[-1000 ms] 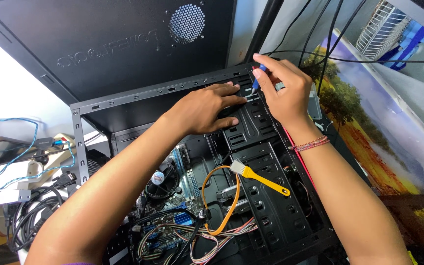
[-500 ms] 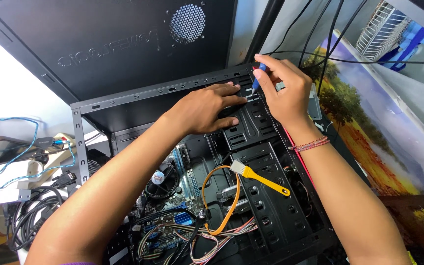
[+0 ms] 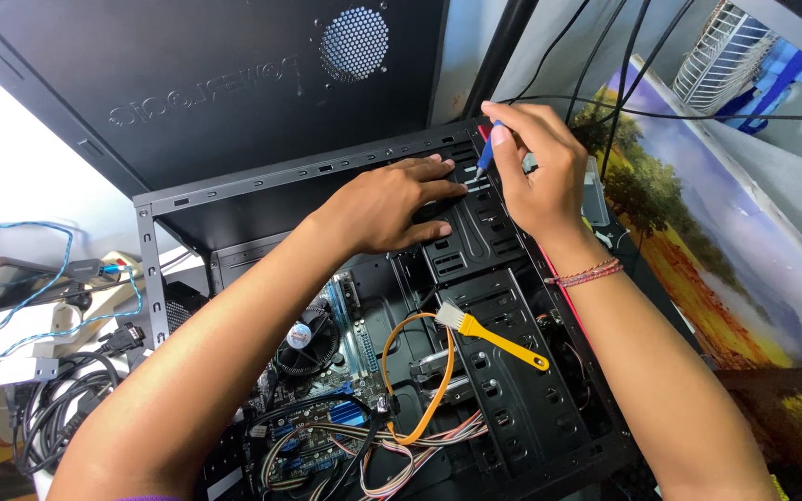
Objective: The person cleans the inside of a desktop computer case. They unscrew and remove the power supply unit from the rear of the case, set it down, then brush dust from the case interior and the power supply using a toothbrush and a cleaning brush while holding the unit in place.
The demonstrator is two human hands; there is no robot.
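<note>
Open black computer case (image 3: 549, 436) lay on its side, filling the centre of the frame. Left hand (image 3: 392, 206) rested flat, fingers spread open, on the black drive bay (image 3: 475, 237) at upper centre. Right hand (image 3: 536, 172) was closed around a blue-handled screwdriver (image 3: 485, 158), tip down at the bay's top edge, just beside the left fingertips. Yellow-handled brush (image 3: 494, 336) lay on the drive cage below, near an orange cable (image 3: 438, 390). Motherboard (image 3: 327, 371) showed at lower left.
</note>
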